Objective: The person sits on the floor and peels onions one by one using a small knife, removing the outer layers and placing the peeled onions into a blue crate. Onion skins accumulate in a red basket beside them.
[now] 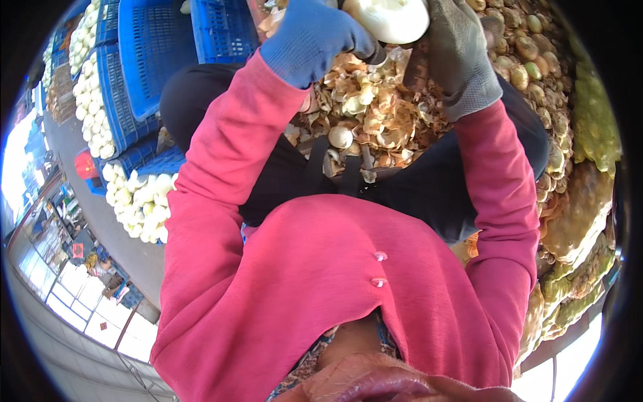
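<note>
A large peeled white onion (389,19) is between my two gloved hands at the top edge of the view. My left hand (321,42), in a blue knit glove with dark fingertips, curls its fingers against the onion's left side. On the other side, my right hand (457,55) wears a dirty grey glove and is close against the onion; its fingers are partly cut off and blurred. A dark flat piece (416,65) shows beside the right palm; I cannot tell whether it is a blade. Below lies a heap of dry onion skins (382,100).
A small pale onion (340,136) lies among the skins. Blue plastic crates (155,55) stand at left, near peeled white onions (140,203). Unpeeled onions (527,50) are piled at right, beside filled mesh sacks (595,115). My bent legs (427,186) flank the skins.
</note>
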Demonstrator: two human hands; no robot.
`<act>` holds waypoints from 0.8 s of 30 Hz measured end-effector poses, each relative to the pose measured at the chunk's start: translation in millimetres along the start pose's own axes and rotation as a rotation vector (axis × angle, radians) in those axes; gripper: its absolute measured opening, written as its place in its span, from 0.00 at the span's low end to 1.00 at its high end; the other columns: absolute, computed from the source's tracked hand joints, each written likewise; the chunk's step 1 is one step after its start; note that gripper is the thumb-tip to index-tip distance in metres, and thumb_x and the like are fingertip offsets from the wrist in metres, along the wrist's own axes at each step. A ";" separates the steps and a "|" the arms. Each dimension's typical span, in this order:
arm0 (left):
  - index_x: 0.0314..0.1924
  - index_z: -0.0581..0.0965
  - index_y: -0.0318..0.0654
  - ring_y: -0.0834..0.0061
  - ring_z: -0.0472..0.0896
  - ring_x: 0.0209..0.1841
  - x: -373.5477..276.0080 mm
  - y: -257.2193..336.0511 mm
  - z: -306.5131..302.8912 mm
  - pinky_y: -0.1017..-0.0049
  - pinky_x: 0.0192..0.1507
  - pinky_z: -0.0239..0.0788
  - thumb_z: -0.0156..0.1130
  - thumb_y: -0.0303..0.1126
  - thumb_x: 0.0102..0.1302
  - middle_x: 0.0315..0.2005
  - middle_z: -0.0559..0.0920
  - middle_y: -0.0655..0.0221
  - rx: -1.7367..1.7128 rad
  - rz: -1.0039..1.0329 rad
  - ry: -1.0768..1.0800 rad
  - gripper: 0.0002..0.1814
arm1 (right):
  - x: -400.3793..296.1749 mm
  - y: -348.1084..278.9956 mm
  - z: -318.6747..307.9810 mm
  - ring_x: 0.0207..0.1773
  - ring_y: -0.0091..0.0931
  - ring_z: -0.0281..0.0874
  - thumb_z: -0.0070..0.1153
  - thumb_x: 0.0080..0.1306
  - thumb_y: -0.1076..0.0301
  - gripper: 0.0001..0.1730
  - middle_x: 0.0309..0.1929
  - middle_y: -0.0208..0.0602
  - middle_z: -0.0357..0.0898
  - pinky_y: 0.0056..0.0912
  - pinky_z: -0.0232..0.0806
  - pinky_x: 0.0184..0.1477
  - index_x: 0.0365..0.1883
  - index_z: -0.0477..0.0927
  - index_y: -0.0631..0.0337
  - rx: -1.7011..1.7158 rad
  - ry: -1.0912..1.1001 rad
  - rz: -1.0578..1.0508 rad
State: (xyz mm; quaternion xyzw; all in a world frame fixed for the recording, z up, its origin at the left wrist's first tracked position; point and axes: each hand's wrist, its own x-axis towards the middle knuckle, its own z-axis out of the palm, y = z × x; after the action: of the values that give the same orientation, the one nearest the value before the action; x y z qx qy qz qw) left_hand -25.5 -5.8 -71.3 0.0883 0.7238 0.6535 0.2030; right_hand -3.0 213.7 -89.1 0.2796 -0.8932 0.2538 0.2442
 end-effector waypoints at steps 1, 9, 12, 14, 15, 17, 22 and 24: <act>0.66 0.73 0.25 0.74 0.84 0.51 0.7 1.2 4.6 0.71 0.54 0.79 0.82 0.12 0.28 0.50 0.87 0.60 -0.055 -0.027 0.036 0.55 | 4.6 -3.8 -2.9 0.54 0.44 0.82 0.59 0.67 0.71 0.26 0.55 0.53 0.81 0.43 0.74 0.58 0.63 0.75 0.72 0.353 0.016 0.304; 0.67 0.72 0.30 0.73 0.82 0.52 -9.1 12.3 23.2 0.72 0.56 0.76 0.77 0.18 0.40 0.50 0.85 0.62 0.289 0.117 0.128 0.48 | 39.0 -54.3 -29.1 0.44 0.17 0.77 0.60 0.77 0.60 0.20 0.46 0.27 0.83 0.22 0.71 0.46 0.60 0.80 0.64 1.240 -0.030 1.081; 0.68 0.73 0.31 0.74 0.82 0.54 -5.0 21.1 22.6 0.74 0.60 0.74 0.72 0.12 0.47 0.52 0.85 0.64 -0.088 0.341 -0.015 0.43 | 24.6 -39.7 -19.0 0.45 0.16 0.79 0.60 0.77 0.62 0.19 0.45 0.26 0.84 0.21 0.72 0.48 0.59 0.80 0.65 1.354 -0.034 0.831; 0.66 0.75 0.31 0.75 0.82 0.54 -9.1 24.4 24.5 0.74 0.60 0.74 0.72 0.12 0.48 0.53 0.85 0.64 0.168 0.491 0.047 0.41 | 24.9 -41.4 -24.4 0.45 0.16 0.80 0.60 0.77 0.63 0.19 0.45 0.27 0.85 0.21 0.73 0.49 0.59 0.80 0.65 1.352 -0.032 0.865; 0.65 0.76 0.30 0.75 0.82 0.55 -7.9 22.2 23.9 0.75 0.61 0.73 0.73 0.12 0.48 0.54 0.85 0.64 0.048 0.405 0.031 0.39 | 25.6 -44.8 -25.2 0.45 0.16 0.80 0.60 0.77 0.63 0.18 0.45 0.27 0.85 0.21 0.73 0.49 0.60 0.80 0.65 1.361 -0.026 0.878; 0.64 0.78 0.29 0.76 0.82 0.55 -5.3 19.2 17.0 0.75 0.61 0.73 0.73 0.12 0.48 0.54 0.85 0.65 -0.084 0.308 -0.004 0.38 | 27.6 -45.2 -27.2 0.47 0.18 0.83 0.60 0.77 0.66 0.19 0.48 0.30 0.86 0.23 0.75 0.50 0.61 0.79 0.66 1.403 -0.044 0.847; 0.63 0.78 0.27 0.78 0.81 0.55 -13.1 46.2 3.2 0.76 0.62 0.72 0.67 0.08 0.41 0.55 0.85 0.66 -0.014 0.118 -0.091 0.41 | 30.7 -53.3 -40.5 0.52 0.22 0.84 0.63 0.74 0.69 0.26 0.53 0.35 0.85 0.25 0.76 0.55 0.68 0.73 0.69 1.383 0.030 0.854; 0.62 0.79 0.27 0.77 0.81 0.56 -4.0 27.3 -4.2 0.75 0.63 0.72 0.68 0.09 0.42 0.55 0.85 0.65 0.002 0.300 -0.113 0.40 | 25.0 -49.0 -28.5 0.54 0.23 0.84 0.64 0.74 0.69 0.29 0.55 0.36 0.84 0.26 0.76 0.57 0.69 0.72 0.69 1.361 0.027 0.857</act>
State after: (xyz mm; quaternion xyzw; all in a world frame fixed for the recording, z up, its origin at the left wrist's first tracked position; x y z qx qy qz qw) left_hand -27.3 -7.6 -43.5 0.2321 0.6908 0.6696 0.1434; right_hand 17.9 186.1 -37.7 -0.0030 -0.5691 0.8176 -0.0875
